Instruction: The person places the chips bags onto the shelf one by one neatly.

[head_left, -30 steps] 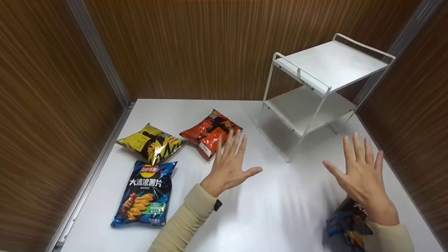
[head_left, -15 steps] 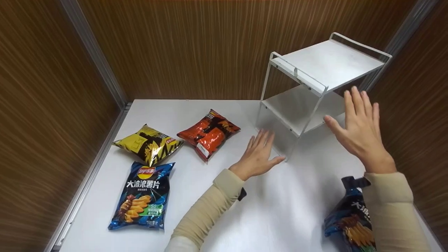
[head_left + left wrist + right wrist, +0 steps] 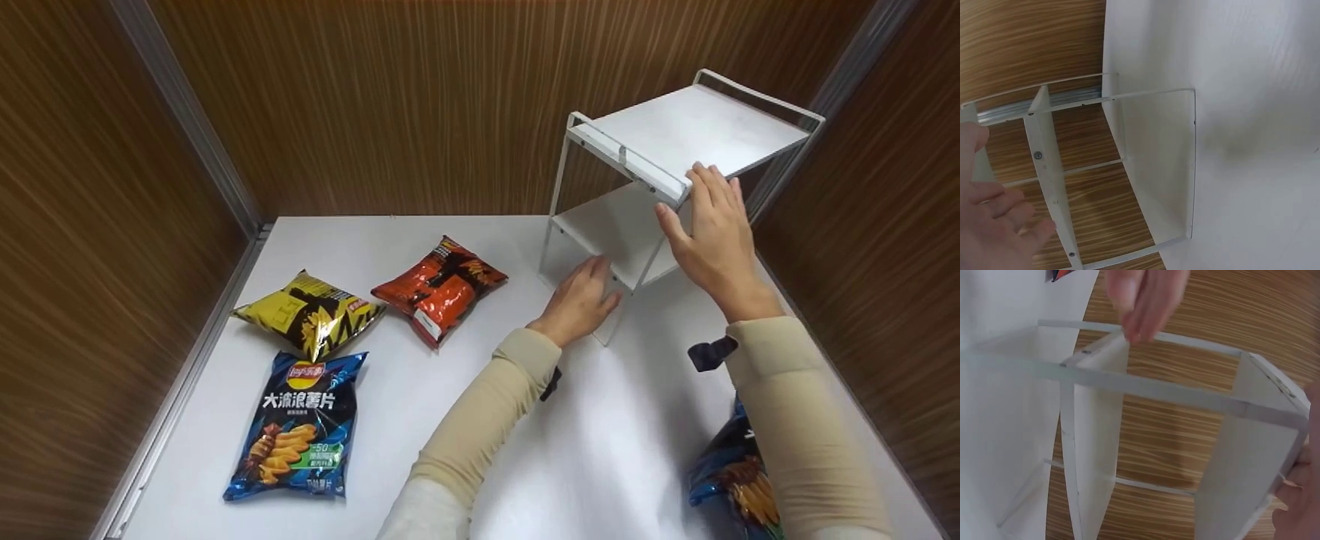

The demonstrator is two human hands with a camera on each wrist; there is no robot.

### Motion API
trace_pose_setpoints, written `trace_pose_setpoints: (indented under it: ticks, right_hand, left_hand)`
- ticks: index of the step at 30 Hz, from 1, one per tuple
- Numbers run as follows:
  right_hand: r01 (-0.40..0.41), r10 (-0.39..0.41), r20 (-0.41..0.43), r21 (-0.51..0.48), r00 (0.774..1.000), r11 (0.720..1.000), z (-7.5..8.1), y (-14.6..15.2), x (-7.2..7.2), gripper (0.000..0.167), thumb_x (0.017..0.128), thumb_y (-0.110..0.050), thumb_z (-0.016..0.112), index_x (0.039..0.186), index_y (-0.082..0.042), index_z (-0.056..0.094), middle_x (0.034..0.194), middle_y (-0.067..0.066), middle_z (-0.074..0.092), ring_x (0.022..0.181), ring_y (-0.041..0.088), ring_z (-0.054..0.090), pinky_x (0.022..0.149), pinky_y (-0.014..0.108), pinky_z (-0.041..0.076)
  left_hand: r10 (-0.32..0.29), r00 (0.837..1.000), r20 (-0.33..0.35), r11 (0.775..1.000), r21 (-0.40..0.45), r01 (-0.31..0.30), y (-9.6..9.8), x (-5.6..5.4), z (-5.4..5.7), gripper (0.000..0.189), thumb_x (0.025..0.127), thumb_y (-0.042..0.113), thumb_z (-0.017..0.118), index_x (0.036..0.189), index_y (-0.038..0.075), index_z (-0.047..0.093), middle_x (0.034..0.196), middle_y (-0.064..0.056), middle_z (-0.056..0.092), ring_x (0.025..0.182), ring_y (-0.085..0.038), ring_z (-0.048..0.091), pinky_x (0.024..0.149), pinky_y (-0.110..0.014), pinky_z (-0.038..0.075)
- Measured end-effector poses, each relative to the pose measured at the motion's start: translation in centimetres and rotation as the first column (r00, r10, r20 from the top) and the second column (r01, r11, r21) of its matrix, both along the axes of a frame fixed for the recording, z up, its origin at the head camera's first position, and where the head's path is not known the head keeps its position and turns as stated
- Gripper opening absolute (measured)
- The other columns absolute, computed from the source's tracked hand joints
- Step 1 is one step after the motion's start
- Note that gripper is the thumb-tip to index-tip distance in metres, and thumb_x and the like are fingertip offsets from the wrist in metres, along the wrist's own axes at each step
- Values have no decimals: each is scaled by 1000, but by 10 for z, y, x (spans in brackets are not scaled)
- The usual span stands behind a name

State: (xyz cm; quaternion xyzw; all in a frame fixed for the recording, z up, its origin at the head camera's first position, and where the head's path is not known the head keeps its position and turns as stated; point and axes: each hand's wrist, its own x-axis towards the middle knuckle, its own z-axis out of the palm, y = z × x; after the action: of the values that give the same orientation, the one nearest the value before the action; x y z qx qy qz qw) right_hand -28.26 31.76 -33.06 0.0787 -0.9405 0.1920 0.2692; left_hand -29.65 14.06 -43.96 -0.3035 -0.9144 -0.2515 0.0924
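A white two-tier rack stands at the back right. My left hand is at the front edge of its lower shelf, fingers loosely bent and nothing gripped. In the left wrist view that hand shows its fingertips close to the shelf edge. My right hand lies with straight fingers and thumb apart at the near corner of the top shelf. The right wrist view has its fingers right by the top shelf's edge, partly cut off by the frame.
Left on the white table lie a yellow chip bag, a red chip bag and a blue chip bag. Another blue chip bag is partly hidden under the right forearm. Wood-grain panels enclose the table.
Both hands have moved forward to the rack, the left rightward to the lower shelf, the right up to the top shelf's corner. The rack and bags stay in place.
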Motion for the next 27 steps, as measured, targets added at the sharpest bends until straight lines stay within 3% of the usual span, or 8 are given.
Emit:
trace_pose_setpoints:
  ticks: [7,14,20,27]
  right_hand:
    - [47,-53,-82,-70,995,996,-3,-14,-6,53,103,-35,47,139,4,51,149,21,48,146,37,35,127,45,14]
    - [38,-53,-141,-105,989,994,-7,-18,-7,48,103,-29,50,137,4,55,147,20,51,145,38,38,126,44,19]
    - [44,-61,-164,-107,984,993,-9,-18,-5,47,103,-30,50,136,4,56,146,20,52,144,38,39,126,44,20]
    - [59,-74,-179,-90,981,994,-10,-19,-3,48,102,-33,50,136,2,57,146,18,53,143,36,40,125,47,19]
  left_hand:
    - [-4,1000,-16,999,-39,4,27,3,-9,49,102,30,54,145,7,46,146,-8,53,140,-20,47,115,-27,39]
    - [85,996,-10,995,49,-85,39,8,-13,34,102,28,55,131,12,60,139,-1,60,139,-16,48,111,-26,43]
    - [126,986,-113,992,-3,-127,41,11,-14,30,100,30,57,126,14,62,133,2,65,131,-13,55,95,-30,54]
    - [159,961,-228,977,-102,-186,40,13,-12,30,95,38,64,119,19,65,122,6,70,115,-7,64,78,-28,56]
